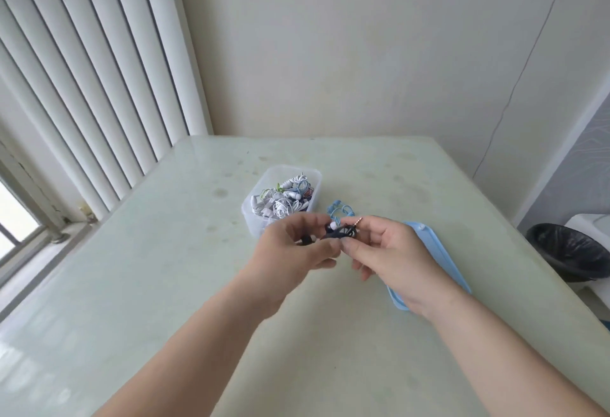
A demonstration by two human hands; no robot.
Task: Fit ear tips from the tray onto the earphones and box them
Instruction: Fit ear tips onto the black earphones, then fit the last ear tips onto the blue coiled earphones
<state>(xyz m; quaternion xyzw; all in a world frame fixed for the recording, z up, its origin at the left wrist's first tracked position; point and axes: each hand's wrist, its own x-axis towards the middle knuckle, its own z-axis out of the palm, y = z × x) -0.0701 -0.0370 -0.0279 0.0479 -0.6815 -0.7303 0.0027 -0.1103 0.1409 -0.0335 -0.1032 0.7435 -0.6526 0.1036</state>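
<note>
Your left hand (297, 246) and right hand (392, 258) each pinch the dark coiled earphone (340, 234) between thumb and fingertips. The clear earphone box (255, 218) sits just behind them. The blue tray (432, 239) lies beneath your right hand.

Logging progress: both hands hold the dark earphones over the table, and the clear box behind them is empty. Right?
No: the head view shows the clear box holding a tangle of earphones, not empty. The left hand and right hand do hold the dark earphones over the table.
</note>
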